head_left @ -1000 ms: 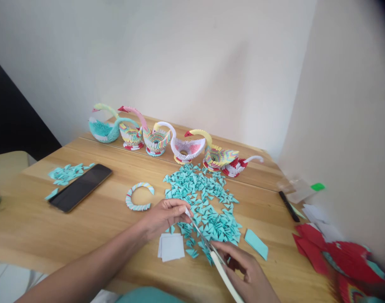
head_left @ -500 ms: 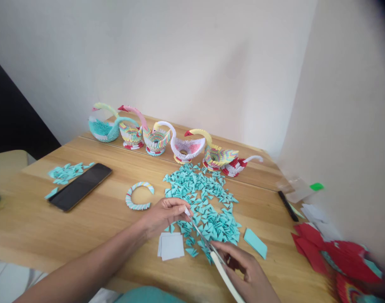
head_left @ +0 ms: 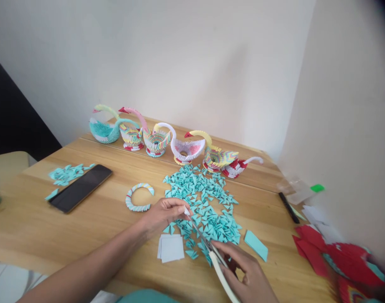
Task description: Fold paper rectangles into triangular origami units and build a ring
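Note:
My right hand (head_left: 247,273) grips the pale handles of a pair of scissors (head_left: 211,252), whose blades point up and left. My left hand (head_left: 164,214) is closed in a pinch on a small white piece at the blade tips. Both hands hover over the near edge of a big heap of folded teal paper triangles (head_left: 205,202) on the wooden table (head_left: 94,227). A small stack of white paper squares (head_left: 170,247) lies just below my left hand.
Several paper swans (head_left: 157,141) stand in a row at the back of the table. A curved arc of joined pieces (head_left: 137,197), a black phone (head_left: 80,187), a smaller teal pile (head_left: 66,172), a teal slip (head_left: 256,244), a black pen (head_left: 288,207) and red and white papers (head_left: 334,252) lie around.
Hardly anything has moved; my right hand with the scissors has shifted slightly lower and my left hand holds its pinch in place.

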`<state>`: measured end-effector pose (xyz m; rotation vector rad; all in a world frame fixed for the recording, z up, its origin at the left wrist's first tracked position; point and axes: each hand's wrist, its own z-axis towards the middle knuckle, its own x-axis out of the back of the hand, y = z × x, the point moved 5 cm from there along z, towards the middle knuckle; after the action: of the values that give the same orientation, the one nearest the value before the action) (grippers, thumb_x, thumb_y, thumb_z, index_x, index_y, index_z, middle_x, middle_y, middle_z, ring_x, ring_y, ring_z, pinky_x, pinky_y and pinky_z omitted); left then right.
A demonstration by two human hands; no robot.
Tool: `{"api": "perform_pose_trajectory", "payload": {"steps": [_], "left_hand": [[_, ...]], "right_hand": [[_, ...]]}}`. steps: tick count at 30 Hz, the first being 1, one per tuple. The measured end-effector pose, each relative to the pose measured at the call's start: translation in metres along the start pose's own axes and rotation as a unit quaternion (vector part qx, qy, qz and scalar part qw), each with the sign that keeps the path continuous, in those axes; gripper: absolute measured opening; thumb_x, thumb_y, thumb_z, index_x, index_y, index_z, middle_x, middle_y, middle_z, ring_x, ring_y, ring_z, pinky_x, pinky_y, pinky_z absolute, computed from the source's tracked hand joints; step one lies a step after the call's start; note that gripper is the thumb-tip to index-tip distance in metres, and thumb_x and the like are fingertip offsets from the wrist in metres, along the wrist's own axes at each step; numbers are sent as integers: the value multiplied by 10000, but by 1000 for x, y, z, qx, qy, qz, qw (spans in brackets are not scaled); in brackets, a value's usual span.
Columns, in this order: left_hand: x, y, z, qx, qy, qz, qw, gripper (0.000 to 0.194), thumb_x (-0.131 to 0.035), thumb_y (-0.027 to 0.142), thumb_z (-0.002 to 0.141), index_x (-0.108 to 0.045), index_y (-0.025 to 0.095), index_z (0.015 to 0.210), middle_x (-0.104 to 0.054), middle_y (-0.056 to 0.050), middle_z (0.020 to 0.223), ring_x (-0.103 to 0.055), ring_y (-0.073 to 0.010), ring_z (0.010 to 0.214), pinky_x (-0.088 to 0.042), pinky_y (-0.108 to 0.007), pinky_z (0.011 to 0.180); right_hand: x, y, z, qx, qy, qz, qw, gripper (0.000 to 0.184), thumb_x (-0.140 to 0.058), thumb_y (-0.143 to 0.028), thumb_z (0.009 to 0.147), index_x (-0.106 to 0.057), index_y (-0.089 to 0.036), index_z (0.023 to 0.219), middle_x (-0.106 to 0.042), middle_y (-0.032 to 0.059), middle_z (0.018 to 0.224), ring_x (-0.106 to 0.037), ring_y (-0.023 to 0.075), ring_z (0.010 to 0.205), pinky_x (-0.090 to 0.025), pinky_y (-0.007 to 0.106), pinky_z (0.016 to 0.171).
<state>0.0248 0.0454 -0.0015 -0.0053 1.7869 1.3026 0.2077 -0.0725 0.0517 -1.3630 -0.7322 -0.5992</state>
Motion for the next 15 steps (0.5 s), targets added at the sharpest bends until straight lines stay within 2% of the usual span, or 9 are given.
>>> {"api": "perform_pose_trajectory", "payload": {"steps": [5,9,11,13,15], "left_hand": [[2,-2,1,2,0,7,1000,214,-759,309,739,-729,126,847,-713,-77,834,-647,-169,762,-490,-298,774],[5,-1,2,-2,32,57,998,237,-763,337,729,-729,125,826,-712,-69,825,-648,-170,781,-489,-285,784],[6,0,2,-6,51,89,995,231,-761,332,732,-731,122,821,-717,-68,832,-650,-164,786,-485,-268,783],[6,-1,1,-7,63,94,994,220,-758,319,737,-731,119,826,-723,-70,848,-649,-157,790,-481,-257,784],[5,-4,1,-5,63,63,996,211,-758,307,739,-729,120,832,-727,-72,858,-651,-157,792,-485,-269,795]], "right_hand": [[0,0,-1,31,12,-33,999,255,-590,-242,819,-697,-237,1050,-737,35,867,-680,145,676,-558,194,633],[1,-7,-7,137,87,-111,980,305,-583,-208,826,-664,-203,1120,-727,75,892,-691,185,755,-568,242,674],[1,-9,-9,169,119,-141,968,329,-576,-199,828,-650,-192,1148,-723,98,926,-691,213,806,-569,277,697],[-2,-8,-8,158,121,-130,971,318,-578,-205,826,-656,-197,1135,-725,92,922,-690,217,808,-569,283,699],[-7,-5,-3,98,89,-76,988,281,-579,-221,832,-671,-211,1097,-729,66,887,-688,193,739,-567,258,662]]}}
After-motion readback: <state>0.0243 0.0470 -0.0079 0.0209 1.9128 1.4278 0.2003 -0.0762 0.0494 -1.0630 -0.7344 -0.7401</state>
